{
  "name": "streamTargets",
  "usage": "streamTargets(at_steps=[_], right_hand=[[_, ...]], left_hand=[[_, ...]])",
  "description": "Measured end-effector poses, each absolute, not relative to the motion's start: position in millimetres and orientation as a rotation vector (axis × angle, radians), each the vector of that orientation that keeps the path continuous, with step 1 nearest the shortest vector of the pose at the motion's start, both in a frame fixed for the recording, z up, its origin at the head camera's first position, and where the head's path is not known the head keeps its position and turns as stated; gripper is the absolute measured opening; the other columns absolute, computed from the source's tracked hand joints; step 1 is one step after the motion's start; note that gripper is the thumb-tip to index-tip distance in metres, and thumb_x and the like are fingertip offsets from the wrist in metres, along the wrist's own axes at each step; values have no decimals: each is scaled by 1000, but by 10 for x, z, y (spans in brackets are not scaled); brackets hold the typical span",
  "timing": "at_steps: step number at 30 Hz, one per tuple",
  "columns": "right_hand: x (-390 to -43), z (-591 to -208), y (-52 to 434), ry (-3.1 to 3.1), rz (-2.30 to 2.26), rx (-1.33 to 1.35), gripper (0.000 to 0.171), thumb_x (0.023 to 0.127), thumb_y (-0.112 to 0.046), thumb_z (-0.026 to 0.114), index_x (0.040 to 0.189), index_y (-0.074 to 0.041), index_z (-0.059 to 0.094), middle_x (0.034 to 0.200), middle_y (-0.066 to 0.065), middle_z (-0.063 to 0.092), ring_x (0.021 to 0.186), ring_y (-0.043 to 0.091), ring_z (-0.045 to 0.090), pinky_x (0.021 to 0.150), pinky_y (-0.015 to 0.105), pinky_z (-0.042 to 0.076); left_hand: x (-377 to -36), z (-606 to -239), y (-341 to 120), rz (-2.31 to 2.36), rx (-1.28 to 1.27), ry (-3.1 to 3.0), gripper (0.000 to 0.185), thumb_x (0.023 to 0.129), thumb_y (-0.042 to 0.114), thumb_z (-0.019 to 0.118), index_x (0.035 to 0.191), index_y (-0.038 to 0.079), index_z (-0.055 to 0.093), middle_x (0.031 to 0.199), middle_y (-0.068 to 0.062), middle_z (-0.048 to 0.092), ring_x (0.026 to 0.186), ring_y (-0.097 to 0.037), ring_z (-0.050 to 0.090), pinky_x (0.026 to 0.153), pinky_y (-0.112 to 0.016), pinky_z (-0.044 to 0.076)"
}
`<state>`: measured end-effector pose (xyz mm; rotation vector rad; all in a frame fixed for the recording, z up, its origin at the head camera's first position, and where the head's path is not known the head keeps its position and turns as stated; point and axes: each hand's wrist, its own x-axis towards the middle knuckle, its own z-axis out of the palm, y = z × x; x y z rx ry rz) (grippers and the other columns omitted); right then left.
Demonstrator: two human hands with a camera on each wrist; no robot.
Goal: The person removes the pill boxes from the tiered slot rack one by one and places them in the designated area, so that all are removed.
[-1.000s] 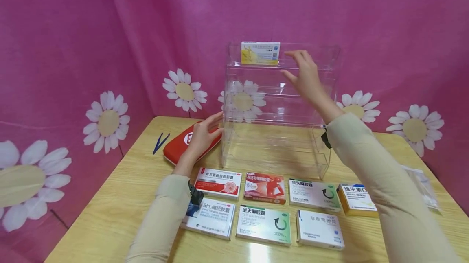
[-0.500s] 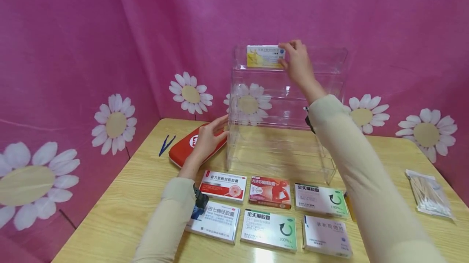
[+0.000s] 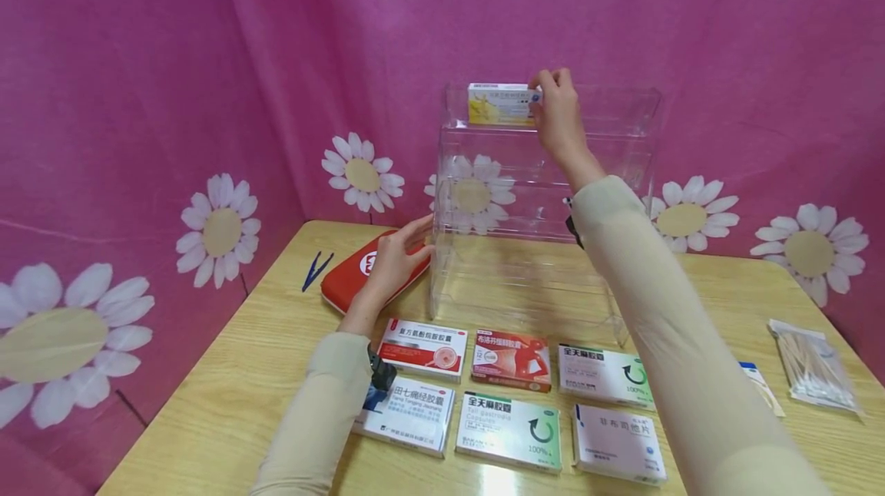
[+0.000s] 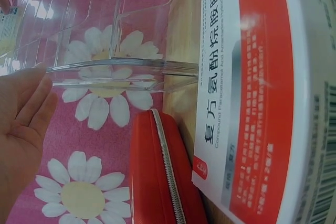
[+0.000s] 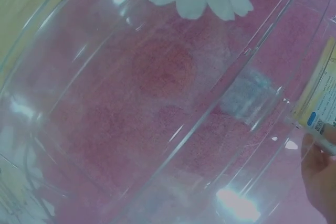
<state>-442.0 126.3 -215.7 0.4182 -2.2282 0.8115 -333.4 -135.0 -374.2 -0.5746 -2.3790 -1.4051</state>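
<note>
A clear acrylic tiered display rack [image 3: 546, 212] stands at the back of the table. On its top tier, toward the left, a yellow and white medicine box [image 3: 501, 104] stands upright. My right hand [image 3: 561, 116] grips that box by its right end; in the right wrist view the thumb [image 5: 315, 161] lies at the box's lower corner. My left hand [image 3: 394, 262] has its fingers extended against the rack's left side panel. In the left wrist view those fingertips [image 4: 39, 72] meet the panel's edge.
Several medicine boxes lie flat before the rack, among them a red and white box [image 3: 423, 348] and a green and white box [image 3: 508, 431]. A red zip case [image 3: 346, 277] and blue tweezers [image 3: 316, 273] are left of it; a bag of cotton swabs [image 3: 812, 365] lies right.
My right hand has moved left from beside the yellow and white box and taken hold of its right end. The left hand stays at the rack's side. The head view has shifted slightly.
</note>
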Motion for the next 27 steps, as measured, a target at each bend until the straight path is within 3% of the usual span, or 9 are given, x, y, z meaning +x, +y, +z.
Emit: streamTargets(at_steps=[16, 21, 23, 27], right_hand=[[-4342, -2134, 1537, -1942, 957, 418, 20, 88, 12, 55, 108, 12, 59, 112, 28, 51, 106, 31, 60, 90, 41, 59], [-4248, -2103, 1676, -1909, 945, 387, 20, 88, 9, 59, 109, 10, 61, 112, 24, 53, 106, 25, 62, 88, 31, 59], [-4200, -2108, 1740, -1903, 958, 373, 21, 88, 8, 61, 109, 9, 62, 108, 17, 54, 105, 23, 63, 87, 23, 58], [-4077, -2139, 1893, -1903, 995, 349, 22, 87, 6, 65, 109, 8, 63, 99, -9, 47, 104, 21, 66, 84, 10, 55]], left_hand=[[-3355, -3724, -1333, -1387, -560, -2416, 56, 88, 0, 68, 141, 8, 52, 137, -15, 61, 124, -29, 62, 103, -39, 52], [-3377, -3716, -1322, -1393, -559, -2426, 56, 88, 1, 68, 141, 8, 52, 138, -15, 60, 124, -29, 62, 103, -39, 51], [-3381, -3714, -1321, -1393, -550, -2434, 56, 89, 2, 68, 142, 9, 52, 139, -14, 59, 124, -28, 61, 104, -39, 51], [-3385, -3711, -1319, -1406, -547, -2443, 57, 89, 1, 68, 142, 9, 51, 140, -13, 59, 126, -28, 60, 105, -39, 50]])
